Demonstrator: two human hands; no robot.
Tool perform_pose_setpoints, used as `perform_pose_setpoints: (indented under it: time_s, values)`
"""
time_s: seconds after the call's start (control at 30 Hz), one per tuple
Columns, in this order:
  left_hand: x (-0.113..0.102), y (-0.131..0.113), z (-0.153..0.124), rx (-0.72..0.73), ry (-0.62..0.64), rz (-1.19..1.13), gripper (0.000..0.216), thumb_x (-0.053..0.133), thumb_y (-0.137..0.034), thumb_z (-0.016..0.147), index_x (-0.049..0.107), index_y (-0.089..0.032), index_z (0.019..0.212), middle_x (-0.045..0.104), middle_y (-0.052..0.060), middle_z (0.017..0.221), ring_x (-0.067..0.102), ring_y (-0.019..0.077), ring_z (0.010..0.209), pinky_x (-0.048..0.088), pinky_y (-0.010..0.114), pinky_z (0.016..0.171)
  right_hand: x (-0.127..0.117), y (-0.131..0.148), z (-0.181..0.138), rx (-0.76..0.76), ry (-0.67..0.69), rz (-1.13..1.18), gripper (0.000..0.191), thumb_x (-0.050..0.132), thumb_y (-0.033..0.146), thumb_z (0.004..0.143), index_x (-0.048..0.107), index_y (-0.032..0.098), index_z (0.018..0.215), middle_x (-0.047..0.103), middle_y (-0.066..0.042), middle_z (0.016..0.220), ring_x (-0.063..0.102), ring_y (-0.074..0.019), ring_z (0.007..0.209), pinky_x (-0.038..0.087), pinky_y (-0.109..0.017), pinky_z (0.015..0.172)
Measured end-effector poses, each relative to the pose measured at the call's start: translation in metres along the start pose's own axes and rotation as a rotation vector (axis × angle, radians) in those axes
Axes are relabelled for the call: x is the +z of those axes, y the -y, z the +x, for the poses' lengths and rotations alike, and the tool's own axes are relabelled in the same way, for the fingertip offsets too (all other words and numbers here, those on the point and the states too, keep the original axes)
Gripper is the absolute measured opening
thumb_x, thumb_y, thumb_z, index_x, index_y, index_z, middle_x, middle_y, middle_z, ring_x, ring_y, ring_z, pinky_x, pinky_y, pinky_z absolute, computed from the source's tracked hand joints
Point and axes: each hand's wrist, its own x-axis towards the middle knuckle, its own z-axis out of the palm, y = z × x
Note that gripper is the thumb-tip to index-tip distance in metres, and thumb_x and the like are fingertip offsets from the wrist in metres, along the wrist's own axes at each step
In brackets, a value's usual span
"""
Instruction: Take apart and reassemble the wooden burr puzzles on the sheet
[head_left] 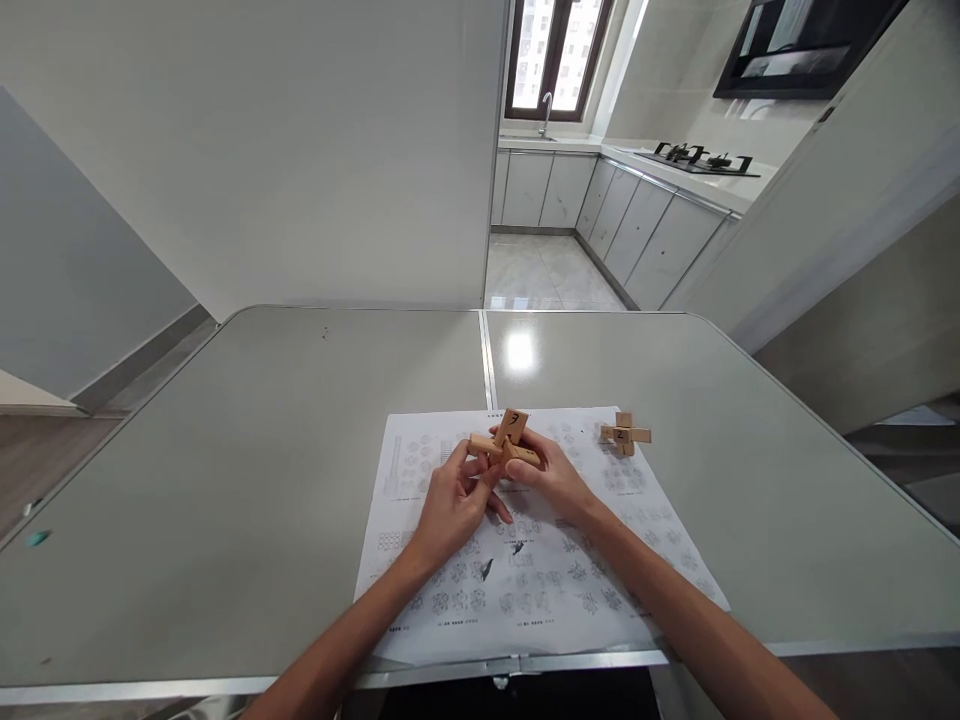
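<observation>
Between both hands, above the printed sheet (pixel 450 640), is a wooden interlocking puzzle (pixel 513 428) of several light-brown bars, one marked with a black character on its raised end. My left hand (pixel 456 497) grips its left side, fingers closed round the bars. From the right, my right hand (pixel 553 477) holds it too, thumb pressed against the near side. The fingers hide part of the joint where the bars cross. A second wooden puzzle (pixel 624 435), cross-shaped and marked with a black character, rests by the sheet's upper right corner, apart from my hands.
The sheet carries rows of small diagrams and lies on a grey folding table (pixel 187 500) with a metal seam (pixel 487 360) and metal edging. A small green object (pixel 37 538) is at the table's left edge. Beyond are a white wall and a kitchen with cabinets (pixel 637 230).
</observation>
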Motion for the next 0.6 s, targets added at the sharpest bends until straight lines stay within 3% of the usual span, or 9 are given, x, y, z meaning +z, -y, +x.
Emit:
perform_pose_setpoints:
  time_s: [0.23, 0.43, 0.6]
  values:
    - [0.0001, 0.0003, 0.0007, -0.015, 0.020, -0.016, 0.035, 0.070, -0.049, 0.098, 0.049, -0.024, 0.110, 0.077, 0.008, 0.116, 0.076, 0.0171, 0.055, 0.057, 0.028, 0.054, 0.0010, -0.0009, -0.0011, -0.018, -0.018, 0.007, 0.058, 0.083, 0.057, 0.079, 0.070, 0.020, 0.121, 0.072, -0.007, 0.102, 0.067, -0.0266, 0.094, 0.053, -0.041, 0.084]
    - [0.0012, 0.0012, 0.0000, -0.011, 0.042, 0.003, 0.036, 0.065, -0.052, 0.100, 0.043, -0.024, 0.105, 0.079, 0.004, 0.100, 0.075, 0.0177, 0.055, 0.054, 0.027, 0.056, 0.0009, 0.0015, -0.0023, -0.036, -0.047, 0.030, 0.055, 0.080, 0.054, 0.084, 0.068, 0.020, 0.125, 0.065, -0.001, 0.084, 0.060, -0.0176, 0.066, 0.052, -0.035, 0.067]
    - [0.0006, 0.0027, 0.0001, -0.010, 0.028, -0.009, 0.035, 0.064, -0.052, 0.101, 0.041, -0.026, 0.109, 0.079, 0.004, 0.098, 0.074, 0.0174, 0.055, 0.053, 0.027, 0.056, -0.0008, 0.0046, -0.0024, -0.031, -0.027, 0.044, 0.056, 0.079, 0.056, 0.085, 0.068, 0.020, 0.126, 0.067, -0.002, 0.085, 0.060, -0.0190, 0.068, 0.052, -0.037, 0.068]
